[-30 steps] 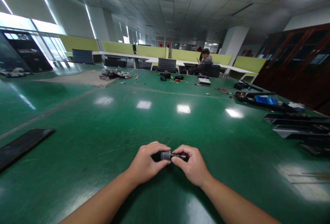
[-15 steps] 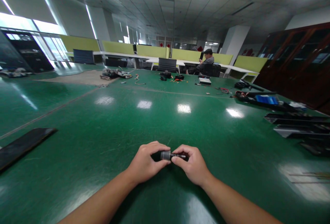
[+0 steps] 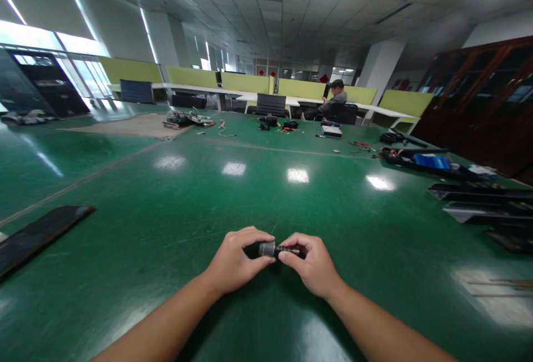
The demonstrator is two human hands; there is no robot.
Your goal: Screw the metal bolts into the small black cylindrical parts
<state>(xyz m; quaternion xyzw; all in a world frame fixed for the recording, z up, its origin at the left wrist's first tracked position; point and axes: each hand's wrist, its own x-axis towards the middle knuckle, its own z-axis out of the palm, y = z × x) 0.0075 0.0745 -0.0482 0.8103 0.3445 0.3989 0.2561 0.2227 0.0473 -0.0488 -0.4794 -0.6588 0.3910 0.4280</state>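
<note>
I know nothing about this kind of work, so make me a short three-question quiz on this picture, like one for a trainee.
1. On the small part, which hand holds the wider end? (a) left, (b) right, (c) neither.
2. True or false: a dark flat panel lies on the person's left side.
3. Fill in the blank: the tabletop is coloured ____.

Key:
1. (a): the left hand holds it, while the right hand holds the thinner end.
2. True.
3. Green.
</note>
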